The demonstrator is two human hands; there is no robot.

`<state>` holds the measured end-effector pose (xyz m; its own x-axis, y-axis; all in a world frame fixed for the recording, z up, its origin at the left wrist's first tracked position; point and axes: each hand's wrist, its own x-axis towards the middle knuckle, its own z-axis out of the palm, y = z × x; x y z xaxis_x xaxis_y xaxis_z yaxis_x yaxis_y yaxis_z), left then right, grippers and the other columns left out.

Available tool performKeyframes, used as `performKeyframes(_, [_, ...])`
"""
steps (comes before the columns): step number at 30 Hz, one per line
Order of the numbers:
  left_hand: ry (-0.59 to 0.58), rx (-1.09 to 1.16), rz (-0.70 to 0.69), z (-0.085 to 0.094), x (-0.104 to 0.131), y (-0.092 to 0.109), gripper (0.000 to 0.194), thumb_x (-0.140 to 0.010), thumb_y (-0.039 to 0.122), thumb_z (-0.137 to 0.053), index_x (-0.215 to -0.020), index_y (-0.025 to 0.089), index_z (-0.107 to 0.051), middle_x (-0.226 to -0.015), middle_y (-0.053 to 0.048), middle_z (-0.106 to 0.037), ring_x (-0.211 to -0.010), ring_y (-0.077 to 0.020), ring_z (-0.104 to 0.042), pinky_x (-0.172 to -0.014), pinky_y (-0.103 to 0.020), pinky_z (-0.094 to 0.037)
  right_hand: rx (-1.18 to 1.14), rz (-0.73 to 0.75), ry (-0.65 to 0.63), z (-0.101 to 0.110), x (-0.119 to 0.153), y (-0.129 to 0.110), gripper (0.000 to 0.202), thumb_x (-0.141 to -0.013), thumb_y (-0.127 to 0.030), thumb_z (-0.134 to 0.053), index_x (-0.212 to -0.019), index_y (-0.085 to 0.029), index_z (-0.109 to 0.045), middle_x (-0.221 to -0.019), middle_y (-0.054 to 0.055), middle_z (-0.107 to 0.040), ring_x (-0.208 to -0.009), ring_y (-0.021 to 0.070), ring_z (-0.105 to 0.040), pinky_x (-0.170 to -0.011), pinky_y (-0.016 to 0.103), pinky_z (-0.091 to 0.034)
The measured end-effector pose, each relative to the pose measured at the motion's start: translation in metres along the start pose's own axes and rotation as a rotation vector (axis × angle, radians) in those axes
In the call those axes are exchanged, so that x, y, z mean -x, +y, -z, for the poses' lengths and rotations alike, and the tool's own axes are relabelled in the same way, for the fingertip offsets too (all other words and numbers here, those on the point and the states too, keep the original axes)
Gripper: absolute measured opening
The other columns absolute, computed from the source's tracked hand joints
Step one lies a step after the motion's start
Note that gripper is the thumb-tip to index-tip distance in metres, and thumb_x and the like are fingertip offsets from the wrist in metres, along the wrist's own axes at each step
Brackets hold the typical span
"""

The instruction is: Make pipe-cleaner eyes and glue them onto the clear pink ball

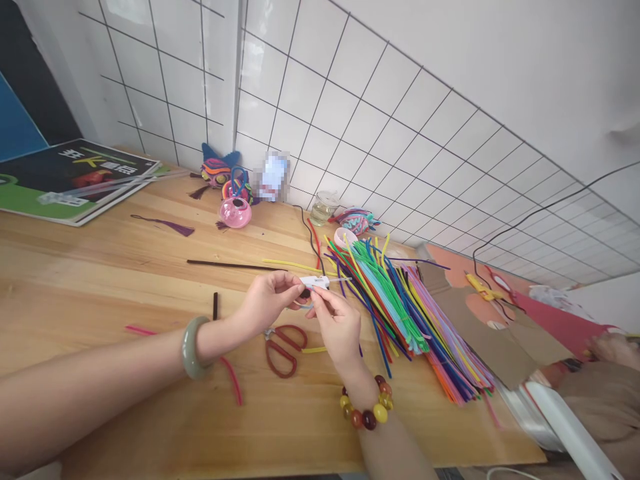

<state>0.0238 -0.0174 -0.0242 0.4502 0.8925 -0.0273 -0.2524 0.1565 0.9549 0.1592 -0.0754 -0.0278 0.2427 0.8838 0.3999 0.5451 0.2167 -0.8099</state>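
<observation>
My left hand (273,300), with a jade bangle on its wrist, pinches a small black piece (305,293) between thumb and finger. My right hand (337,323), with a beaded bracelet below it, meets it from the right, its fingertips pinched at a thin pale strand by the black piece. Just behind the fingertips lies a white glue gun (317,282), partly hidden, its cord running back. Red-handled scissors (283,353) are on the table beneath my hands. Bundles of coloured pipe cleaners (400,307) spread to the right of my right hand.
Pink cup (235,212), colourful masks (216,170), glass jar (324,207) and a blurred phone (273,177) stand along the tiled wall. A purple tassel (167,225) and book (75,180) lie left. At right are a yellow glue gun (483,288), cardboard (470,320) and another person's hand (613,350).
</observation>
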Motion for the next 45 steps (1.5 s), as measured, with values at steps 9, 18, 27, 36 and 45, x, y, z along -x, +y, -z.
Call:
performKeyframes(9, [-0.006,0.038,0.052,0.000,0.001,0.001,0.021,-0.068,0.031,-0.070,-0.072,0.013,-0.059,-0.066,-0.001,-0.065,-0.062,-0.0122,-0.064,-0.059,-0.022,-0.052,-0.022,0.005,0.008,0.000,0.000,-0.001,0.019,-0.083,-0.025,-0.054,-0.092,-0.018,-0.069,-0.078,0.004,-0.070,-0.051,0.0127,-0.061,-0.055,0.027,-0.052])
performKeyframes(18, [-0.065,0.076,0.078,0.001,0.000,0.001,0.031,-0.065,0.038,-0.072,-0.076,0.012,-0.061,-0.075,-0.004,-0.068,-0.069,-0.0140,-0.065,-0.061,-0.023,-0.053,-0.053,-0.070,0.014,0.004,-0.004,-0.002,0.021,-0.081,-0.025,-0.055,-0.092,-0.015,-0.070,-0.067,0.004,-0.070,-0.050,0.0143,-0.061,-0.056,0.027,-0.052])
performKeyframes(27, [-0.098,0.093,0.108,0.002,0.000,0.005,0.031,-0.070,0.041,-0.068,-0.080,0.012,-0.062,-0.077,-0.006,-0.069,-0.071,-0.0162,-0.066,-0.067,-0.028,-0.054,-0.084,-0.097,-0.004,0.006,-0.005,-0.002,0.020,-0.080,-0.027,-0.056,-0.091,-0.017,-0.069,-0.074,0.004,-0.071,-0.050,0.0133,-0.061,-0.052,0.026,-0.052])
performKeyframes(36, [-0.078,0.152,0.153,0.005,-0.003,0.001,0.035,-0.061,0.035,-0.076,-0.075,0.013,-0.053,-0.069,-0.002,-0.067,-0.065,-0.0139,-0.066,-0.060,-0.023,-0.052,-0.095,-0.057,-0.027,0.004,-0.004,0.000,0.018,-0.080,-0.026,-0.056,-0.089,-0.018,-0.069,-0.078,0.005,-0.071,-0.051,0.0138,-0.062,-0.053,0.027,-0.053])
performKeyframes(45, [-0.143,0.182,0.209,0.009,-0.004,0.002,0.029,-0.069,0.034,-0.071,-0.083,0.013,-0.057,-0.073,-0.004,-0.068,-0.067,-0.0147,-0.067,-0.065,-0.026,-0.053,-0.089,-0.047,-0.032,0.005,-0.004,0.003,0.017,-0.080,-0.025,-0.056,-0.088,-0.018,-0.068,-0.077,0.005,-0.071,-0.051,0.0137,-0.062,-0.051,0.026,-0.052])
